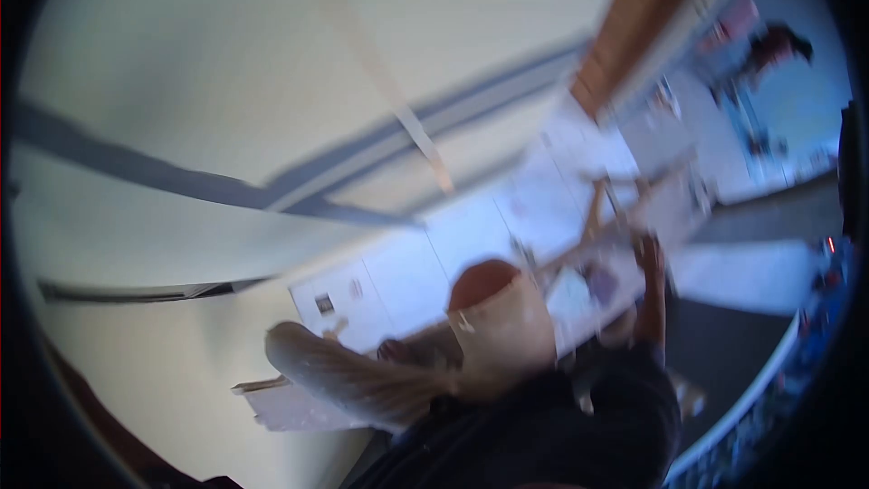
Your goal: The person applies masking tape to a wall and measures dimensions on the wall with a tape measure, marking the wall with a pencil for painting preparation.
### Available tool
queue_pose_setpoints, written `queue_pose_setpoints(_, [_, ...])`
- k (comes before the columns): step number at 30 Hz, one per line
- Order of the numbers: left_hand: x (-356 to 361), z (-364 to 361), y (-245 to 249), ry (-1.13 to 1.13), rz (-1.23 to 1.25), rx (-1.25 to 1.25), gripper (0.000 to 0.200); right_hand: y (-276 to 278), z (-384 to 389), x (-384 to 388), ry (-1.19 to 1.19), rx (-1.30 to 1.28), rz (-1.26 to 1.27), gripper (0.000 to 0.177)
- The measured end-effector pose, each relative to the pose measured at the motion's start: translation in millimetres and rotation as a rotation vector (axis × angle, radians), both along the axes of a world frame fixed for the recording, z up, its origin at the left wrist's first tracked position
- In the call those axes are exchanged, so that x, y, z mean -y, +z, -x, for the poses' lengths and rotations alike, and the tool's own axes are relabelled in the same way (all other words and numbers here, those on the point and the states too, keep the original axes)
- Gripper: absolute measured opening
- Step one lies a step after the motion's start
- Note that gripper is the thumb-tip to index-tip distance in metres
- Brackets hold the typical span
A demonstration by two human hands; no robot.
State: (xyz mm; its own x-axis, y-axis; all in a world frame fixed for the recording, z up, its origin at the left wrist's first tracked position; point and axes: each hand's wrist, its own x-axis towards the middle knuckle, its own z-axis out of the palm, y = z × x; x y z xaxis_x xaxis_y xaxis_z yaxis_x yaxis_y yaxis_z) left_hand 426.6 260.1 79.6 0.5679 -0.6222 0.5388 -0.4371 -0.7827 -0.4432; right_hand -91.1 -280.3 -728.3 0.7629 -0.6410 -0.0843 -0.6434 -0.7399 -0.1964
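Observation:
The whole view is tilted and smeared by motion. My right hand (649, 252) reaches forward at the right, at the edge of a pale plank or bench (593, 312) marked with splotches. Its fingers are too blurred to show whether they grip anything. A pale wooden piece (595, 208) stands just left of that hand. My left hand cannot be made out. Below me are a ribbed beige shape (353, 371), perhaps a trouser leg, and a pale shape (507, 335) with a rounded reddish-brown end (487, 282), perhaps a bent knee.
A large pale wall (208, 63) fills the upper left, crossed by grey bands (190, 179). A brown wooden beam (634, 23) juts in from the top. Light floor tiles (466, 235) lie beyond the bench. Blurred clutter (760, 54) shows at the upper right.

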Motion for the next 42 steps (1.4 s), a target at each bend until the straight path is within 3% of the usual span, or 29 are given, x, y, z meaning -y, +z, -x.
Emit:
queue_pose_setpoints(1, [-1,2,1,0.050,0.022,0.113,0.031,9,-9,-7,-0.086,-0.007,-0.011,0.033])
queue_pose_setpoints(3, [-30,-26,4,0.140,0.071,0.343,0.031,13,-19,-20,-0.106,0.314,0.081,0.026])
queue_pose_setpoints(4, [-44,-41,6,-0.024,0.052,0.434,0.032,22,-22,-17,-0.091,0.205,-0.040,0.038])
queue_pose_setpoints(5, [-50,-45,7,-0.194,0.013,0.505,0.034,14,-23,-19,-0.083,0.543,-0.150,0.030])
queue_pose_setpoints(6, [-51,-44,8,-0.372,-0.043,0.552,0.036,2,-40,-8,-0.062,0.603,-0.147,0.030])
queue_pose_setpoints(8, [-9,11,3,-0.053,0.333,-0.048,0.043,-15,-59,14,-0.425,0.955,-0.524,0.029])
queue_pose_setpoints(9, [1,10,3,-0.052,0.331,-0.028,0.043,-12,-72,20,-0.614,1.098,-0.726,0.034])
queue_pose_setpoints(10, [2,12,0,-0.059,0.337,-0.016,0.045,-8,-78,24,-0.598,1.115,-0.737,0.034])
queue_pose_setpoints(11, [3,13,-3,-0.065,0.339,-0.014,0.047,8,-87,19,-0.452,0.947,-0.378,0.031])
queue_pose_setpoints(12, [5,14,-5,-0.060,0.336,-0.008,0.047,123,-162,-17,-0.307,0.759,-0.026,0.029])
queue_pose_setpoints(14, [8,17,-8,-0.045,0.391,-0.034,0.047,224,-221,-57,-0.149,0.803,0.206,0.026])
queue_pose_setpoints(16, [5,13,-7,-0.063,0.367,-0.016,0.047,242,-277,-36,0.083,1.157,0.017,0.030])
queue_pose_setpoints(18, [7,15,-8,-0.019,0.372,-0.054,0.046,298,-320,-50,0.018,1.364,-0.419,0.042])
queue_pose_setpoints(20, [6,13,-9,-0.031,0.352,-0.034,0.047,406,-352,-92,0.388,1.669,0.037,0.056])
queue_pose_setpoints(22, [7,14,-11,-0.023,0.401,-0.026,0.046,442,-355,-102,0.385,1.565,-0.067,0.065])
queue_pose_setpoints(24, [4,10,-10,-0.026,0.396,-0.040,0.046,485,-375,-118,0.573,1.835,0.007,0.063])
queue_pose_setpoints(27, [4,9,-12,-0.094,0.407,0.004,0.045,566,-395,-145,0.715,2.010,0.119,0.062])
queue_pose_setpoints(30, [7,15,-12,-0.044,0.438,-0.038,0.043,628,-413,-174,0.867,2.186,-0.030,0.052])
queue_pose_setpoints(33, [5,12,-12,-0.045,0.420,-0.031,0.041,655,-433,-178,1.019,2.111,-0.217,0.029])
queue_pose_setpoints(36, [5,13,-13,-0.060,0.423,-0.040,0.041,676,-445,-181,1.065,2.085,-0.249,0.026])
queue_pose_setpoints(38, [3,10,-13,-0.101,0.401,-0.019,0.042,694,-457,-182,1.142,2.091,-0.194,0.024])
queue_pose_setpoints(40, [5,12,-13,-0.077,0.407,-0.031,0.042,706,-472,-185,1.003,2.150,0.284,0.027])
queue_pose_setpoints(42, [5,11,-13,-0.052,0.412,-0.045,0.042,708,-472,-194,0.905,2.039,0.280,0.028])
